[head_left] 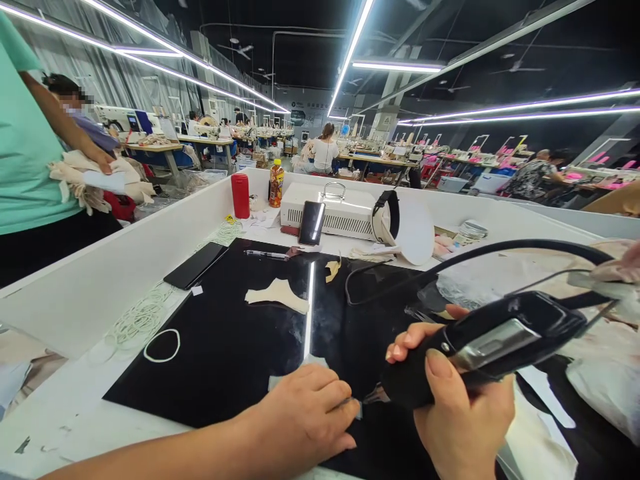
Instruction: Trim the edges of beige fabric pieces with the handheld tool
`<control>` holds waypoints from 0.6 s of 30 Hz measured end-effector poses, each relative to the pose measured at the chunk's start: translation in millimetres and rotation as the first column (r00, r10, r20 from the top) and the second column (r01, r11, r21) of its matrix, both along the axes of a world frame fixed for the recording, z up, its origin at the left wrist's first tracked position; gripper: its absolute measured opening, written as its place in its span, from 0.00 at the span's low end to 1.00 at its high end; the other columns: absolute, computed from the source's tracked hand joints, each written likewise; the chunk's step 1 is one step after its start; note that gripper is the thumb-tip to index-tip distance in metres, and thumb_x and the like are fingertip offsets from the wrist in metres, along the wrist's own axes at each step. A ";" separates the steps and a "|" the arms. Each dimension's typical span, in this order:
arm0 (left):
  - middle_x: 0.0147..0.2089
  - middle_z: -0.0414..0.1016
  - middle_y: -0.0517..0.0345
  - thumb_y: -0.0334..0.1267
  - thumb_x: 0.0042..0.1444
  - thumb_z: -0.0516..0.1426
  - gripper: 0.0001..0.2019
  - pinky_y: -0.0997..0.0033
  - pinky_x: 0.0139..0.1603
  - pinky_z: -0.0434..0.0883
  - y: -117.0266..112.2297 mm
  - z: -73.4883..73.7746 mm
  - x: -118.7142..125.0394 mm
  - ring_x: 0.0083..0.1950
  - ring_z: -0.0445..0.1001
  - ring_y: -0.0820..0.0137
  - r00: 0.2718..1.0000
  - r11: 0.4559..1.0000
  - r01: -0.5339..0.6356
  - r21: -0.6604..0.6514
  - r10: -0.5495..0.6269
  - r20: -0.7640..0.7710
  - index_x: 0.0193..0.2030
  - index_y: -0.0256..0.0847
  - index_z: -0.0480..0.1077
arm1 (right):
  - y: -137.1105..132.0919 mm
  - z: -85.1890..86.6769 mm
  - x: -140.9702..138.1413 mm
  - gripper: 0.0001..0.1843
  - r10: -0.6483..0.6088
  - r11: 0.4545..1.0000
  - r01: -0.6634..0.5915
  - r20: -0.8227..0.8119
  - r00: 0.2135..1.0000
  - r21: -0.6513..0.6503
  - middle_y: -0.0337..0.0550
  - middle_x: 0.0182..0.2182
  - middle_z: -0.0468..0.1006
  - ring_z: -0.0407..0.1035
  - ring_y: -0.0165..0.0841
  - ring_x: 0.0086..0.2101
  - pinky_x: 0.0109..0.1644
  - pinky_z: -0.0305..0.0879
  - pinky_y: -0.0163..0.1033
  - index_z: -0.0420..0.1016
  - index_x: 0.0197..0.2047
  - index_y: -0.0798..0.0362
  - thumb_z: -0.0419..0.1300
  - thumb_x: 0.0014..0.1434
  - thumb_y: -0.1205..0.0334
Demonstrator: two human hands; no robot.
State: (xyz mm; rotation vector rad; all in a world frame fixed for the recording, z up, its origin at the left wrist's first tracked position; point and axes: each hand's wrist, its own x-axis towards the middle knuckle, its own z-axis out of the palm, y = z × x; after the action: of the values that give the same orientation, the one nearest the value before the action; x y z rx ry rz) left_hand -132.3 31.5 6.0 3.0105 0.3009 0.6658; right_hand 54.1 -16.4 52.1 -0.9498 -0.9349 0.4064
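My right hand [465,413] is wrapped round a black corded hand tool [500,340] with a silver panel and a narrow, pointed metal tip. That tip points left and reaches the edge of a small greyish piece of material [315,361]. Over this piece lies my left hand [313,410], its fingers bent and pressed together on it, covering most of it. Both hands work above a shiny black board [225,353]. A cream cut fabric piece [277,295] rests on the board beyond my left hand, with a smaller beige scrap [332,270] to its right.
Around the board are a phone [195,265], a pen [267,254], a cord loop [163,345], a white vented box [330,207], a visor [400,223], a red container [241,196] and a bottle [275,183]. The tool's cable [500,247] arcs overhead right. A person [35,147] holding fabric stands left.
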 end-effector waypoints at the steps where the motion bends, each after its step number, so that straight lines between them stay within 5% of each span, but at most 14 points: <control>1: 0.48 0.77 0.56 0.45 0.68 0.62 0.16 0.66 0.56 0.72 -0.4 -1.5 0.3 0.49 0.75 0.66 1.000 1.000 0.000 -0.001 0.000 0.004 0.54 0.35 0.70 | -0.4 -0.5 -0.4 0.23 0.012 1.000 -0.012 -0.004 1.000 0.003 0.35 0.32 0.76 0.73 0.34 0.28 0.34 0.75 0.44 0.68 0.59 0.44 0.68 0.63 0.59; 18: 0.46 0.76 0.56 0.46 0.68 0.61 0.16 0.67 0.55 0.72 -3.8 -8.6 -0.9 0.48 0.75 0.67 1.000 1.000 -0.025 -0.007 0.025 0.005 0.53 0.36 0.71 | -6.0 1.0 -7.2 0.22 0.054 0.999 -0.054 0.009 0.998 0.001 0.36 0.32 0.76 0.73 0.34 0.28 0.34 0.75 0.45 0.67 0.58 0.44 0.67 0.63 0.58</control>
State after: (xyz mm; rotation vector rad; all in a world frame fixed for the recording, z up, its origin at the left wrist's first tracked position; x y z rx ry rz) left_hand -133.2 27.8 -2.6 3.0032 0.3411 0.6726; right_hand 46.9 -22.5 53.1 -0.9277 -0.9709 0.4475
